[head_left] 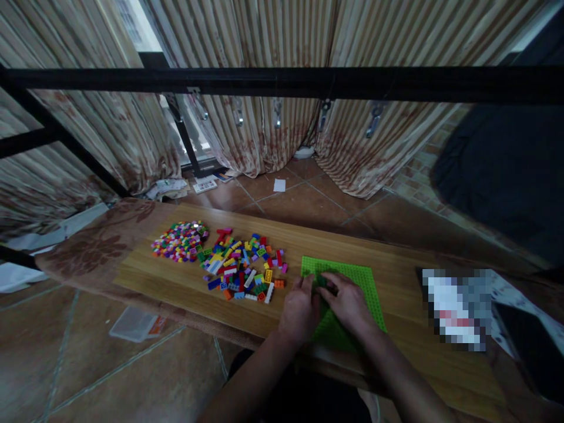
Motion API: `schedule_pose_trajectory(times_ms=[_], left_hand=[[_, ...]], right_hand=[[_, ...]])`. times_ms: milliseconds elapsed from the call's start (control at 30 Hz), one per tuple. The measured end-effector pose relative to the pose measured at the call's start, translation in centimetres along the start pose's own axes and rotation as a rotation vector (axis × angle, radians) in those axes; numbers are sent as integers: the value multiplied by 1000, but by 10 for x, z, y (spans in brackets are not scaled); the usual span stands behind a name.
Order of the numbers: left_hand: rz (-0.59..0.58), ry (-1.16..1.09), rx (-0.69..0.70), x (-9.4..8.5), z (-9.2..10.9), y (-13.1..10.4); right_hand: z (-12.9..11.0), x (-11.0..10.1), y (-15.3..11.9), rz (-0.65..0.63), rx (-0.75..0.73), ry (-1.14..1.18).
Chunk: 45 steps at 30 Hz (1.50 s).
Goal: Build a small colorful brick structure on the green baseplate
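A bright green studded baseplate [361, 285] lies on the wooden board. Over its left part, my left hand [300, 306] and my right hand [346, 298] meet with fingers curled. Between the fingertips shows a dark green toy brick [321, 282], gripped from both sides. My fingers cover much of it, so its full shape is hidden. Whether it touches the baseplate I cannot tell. Left of my left hand lies a loose pile of mixed toy bricks [242, 264] in many colours.
A heap of tiny coloured pieces [180, 241] sits at the board's far left. To the right are a blurred-out item [458, 308] and a dark phone-like slab [526, 341]. A black metal bar [282, 82] crosses ahead. On the floor lies a clear plastic container [134, 323].
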<state>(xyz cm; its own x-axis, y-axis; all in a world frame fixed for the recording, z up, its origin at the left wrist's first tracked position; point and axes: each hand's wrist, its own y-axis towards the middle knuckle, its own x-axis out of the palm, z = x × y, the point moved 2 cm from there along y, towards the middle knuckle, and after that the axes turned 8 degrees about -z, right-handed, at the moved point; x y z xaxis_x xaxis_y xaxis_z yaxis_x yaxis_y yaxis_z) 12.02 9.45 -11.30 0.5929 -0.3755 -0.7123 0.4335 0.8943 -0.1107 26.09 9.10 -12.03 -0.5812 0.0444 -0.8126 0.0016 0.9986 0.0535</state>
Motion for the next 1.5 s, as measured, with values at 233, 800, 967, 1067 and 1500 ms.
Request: schedule_pose_trajectory(times_ms=[233, 800, 967, 1067, 1500], left_hand=[[11, -14, 19, 0, -1, -1], [34, -80, 70, 0, -3, -1], [48, -105, 88, 1, -4, -1], [55, -96, 105, 2, -4, -1], [34, -59, 95, 0, -3, 0]], right_hand=[[6, -6, 6, -63, 17, 60], [11, -4, 7, -41, -59, 62], [12, -2, 8, -45, -65, 84], [15, 0, 10, -64, -67, 108], [15, 0, 5, -66, -108, 65]])
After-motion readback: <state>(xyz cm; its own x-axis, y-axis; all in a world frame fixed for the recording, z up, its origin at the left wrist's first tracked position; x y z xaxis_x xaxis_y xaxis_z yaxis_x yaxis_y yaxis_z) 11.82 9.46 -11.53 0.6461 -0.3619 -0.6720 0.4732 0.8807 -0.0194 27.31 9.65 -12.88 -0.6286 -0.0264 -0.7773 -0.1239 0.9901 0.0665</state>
